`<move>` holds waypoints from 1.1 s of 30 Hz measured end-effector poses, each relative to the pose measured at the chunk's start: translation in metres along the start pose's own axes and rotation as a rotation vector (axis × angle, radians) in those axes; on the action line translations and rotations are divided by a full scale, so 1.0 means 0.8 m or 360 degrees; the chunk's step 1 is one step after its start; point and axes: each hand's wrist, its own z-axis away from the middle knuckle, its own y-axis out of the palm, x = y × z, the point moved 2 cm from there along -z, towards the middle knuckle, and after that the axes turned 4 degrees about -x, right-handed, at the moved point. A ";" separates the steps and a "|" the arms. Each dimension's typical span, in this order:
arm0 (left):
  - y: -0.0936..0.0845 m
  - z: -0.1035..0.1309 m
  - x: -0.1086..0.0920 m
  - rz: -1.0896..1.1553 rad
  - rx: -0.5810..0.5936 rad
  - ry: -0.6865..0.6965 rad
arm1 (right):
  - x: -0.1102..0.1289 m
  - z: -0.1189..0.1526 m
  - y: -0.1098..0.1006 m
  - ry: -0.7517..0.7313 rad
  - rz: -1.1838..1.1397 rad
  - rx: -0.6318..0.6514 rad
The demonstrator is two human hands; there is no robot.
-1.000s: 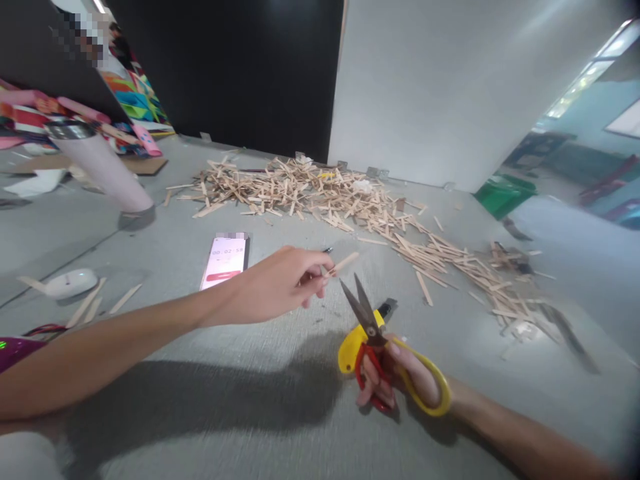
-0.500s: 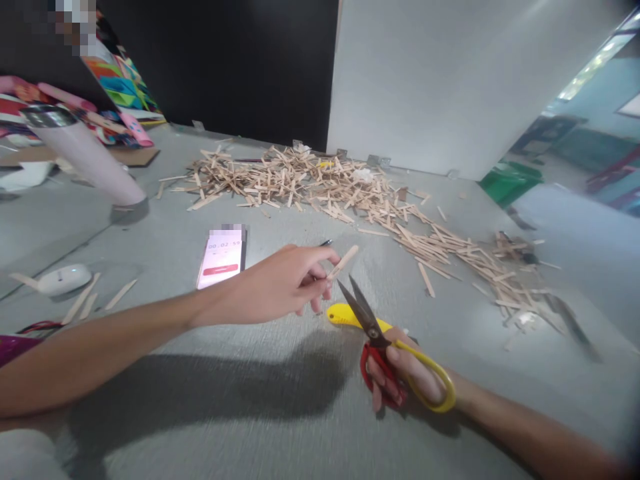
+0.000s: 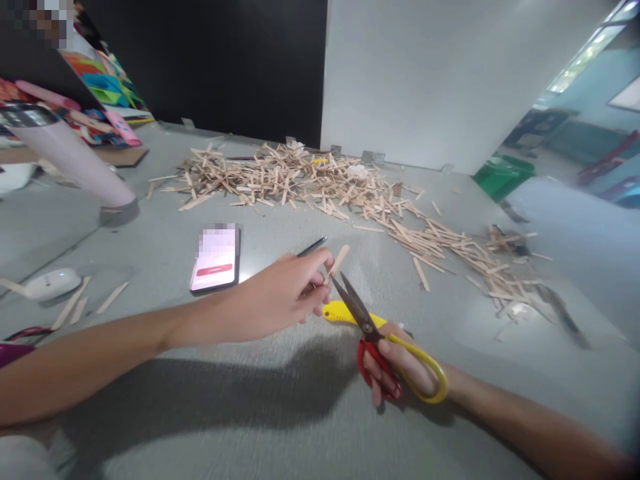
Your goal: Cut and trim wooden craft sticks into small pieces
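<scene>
My left hand [image 3: 285,293] pinches a short wooden stick [image 3: 340,260] between its fingertips, near the middle of the view. Scissors [image 3: 367,327] with one red and one yellow handle are held in my right hand [image 3: 400,363], fingers through the loops. Their blades are slightly apart and point up-left, with the tips close to the stick. Beneath the scissors lies a yellow-handled tool [image 3: 343,312] on the grey table, partly covered by my right hand. A dark pen [image 3: 313,247] rests just behind my left hand.
Many wooden sticks [image 3: 280,177] are heaped along the back and trail off to the right. A lit phone [image 3: 216,257] lies left of centre. At the left are a pale bottle [image 3: 75,160], a white mouse [image 3: 53,285] and loose sticks. A green bin [image 3: 503,177] stands beyond the table.
The view has shifted slightly, so most things appear further left. The scissor blades have closed a little and their tips are nearer the stick. More of the pen shows.
</scene>
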 end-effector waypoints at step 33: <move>0.034 -0.012 0.025 -0.0176 -0.0285 0.0003 | 0.003 0.000 0.004 0.0172 0.0081 -0.0164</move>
